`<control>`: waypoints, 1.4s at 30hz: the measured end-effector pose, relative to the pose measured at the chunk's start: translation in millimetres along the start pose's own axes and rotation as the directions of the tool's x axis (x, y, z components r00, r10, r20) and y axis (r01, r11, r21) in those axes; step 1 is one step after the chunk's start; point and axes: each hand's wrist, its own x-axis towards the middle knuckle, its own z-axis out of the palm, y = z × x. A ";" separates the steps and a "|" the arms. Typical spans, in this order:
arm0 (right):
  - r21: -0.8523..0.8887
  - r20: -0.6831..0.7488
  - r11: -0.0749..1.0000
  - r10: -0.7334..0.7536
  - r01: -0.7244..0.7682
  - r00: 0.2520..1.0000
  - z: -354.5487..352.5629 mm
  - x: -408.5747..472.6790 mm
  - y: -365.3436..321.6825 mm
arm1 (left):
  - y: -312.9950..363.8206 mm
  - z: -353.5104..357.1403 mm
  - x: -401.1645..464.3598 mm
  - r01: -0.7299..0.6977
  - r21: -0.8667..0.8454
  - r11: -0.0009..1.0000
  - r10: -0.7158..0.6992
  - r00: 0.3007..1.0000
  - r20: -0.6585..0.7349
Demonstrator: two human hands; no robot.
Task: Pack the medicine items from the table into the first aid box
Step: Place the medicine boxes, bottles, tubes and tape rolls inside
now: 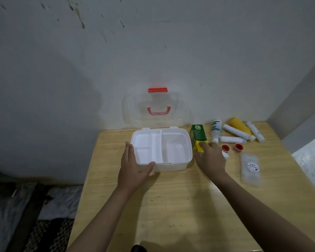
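Note:
The white first aid box (178, 165) stands open on the wooden table, its clear lid (133, 110) with a red handle leaning back against the wall. Its inner tray has several empty compartments. My left hand (133, 166) holds the box's front left corner, thumb on the rim. My right hand (210, 157) grips the near end of a green and yellow carton (198, 135) lying just right of the box. Further right lie a white bottle (216, 130), a yellow bottle (239, 126), white rolls (233, 131), two red-cored tape rolls (238, 146) and a clear packet (250, 167).
The table (180, 206) stands in a corner, with the wall close behind the lid and another wall at the right. Its left edge drops to a floor with dark fabric (25, 206). A dark object (138, 248) pokes in at the table's near edge.

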 end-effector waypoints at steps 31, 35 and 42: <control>0.216 0.151 0.976 -0.001 -0.032 0.988 -16.1 39.6 -98.1 | 1.6 -2.5 1.1 0.056 0.029 0.998 -0.056 0.998 0.029; 0.202 0.149 0.979 -0.012 -0.018 0.989 -8.3 37.0 -109.2 | 1.5 -2.7 1.6 0.043 0.040 0.998 -0.045 0.998 0.037; 0.338 0.346 0.933 0.000 -0.124 0.938 5.8 32.5 -103.7 | -0.5 -0.5 1.2 0.045 0.012 0.999 -0.045 0.999 0.028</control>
